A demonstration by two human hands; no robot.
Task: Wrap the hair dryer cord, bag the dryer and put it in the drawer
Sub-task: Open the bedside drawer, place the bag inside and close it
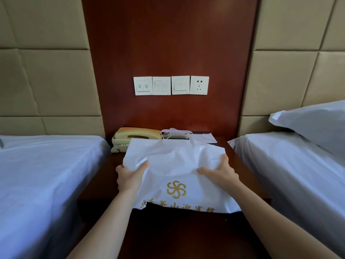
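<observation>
Nearest to us, two bare forearms reach forward from the lower corners. The left hand (130,176) grasps the left edge of a white plastic bag (175,165), with the thumb lying on top and the fingers tucked beneath. The right hand (222,172) grips the bag's right side the same way, thumb across the top and fingers curled round the edge. The bag rests on the dark wooden nightstand (248,176), and its near end, printed with a gold pinwheel emblem and gold characters, hangs over the front edge. The plastic is opaque and rumpled, so we cannot tell what it holds. Just behind the bag, on the left, sits a cream telephone (134,136), with some pale papers (205,138) to its right. A bed with a white sheet (46,174) flanks the nightstand on the left, and another bed (289,174) on the right carries a white pillow (313,124). Farther back, a reddish wood panel (168,43) bears a row of three switch plates (161,86) and a socket (199,85), and beige padded wall panels (46,71) stand to either side
</observation>
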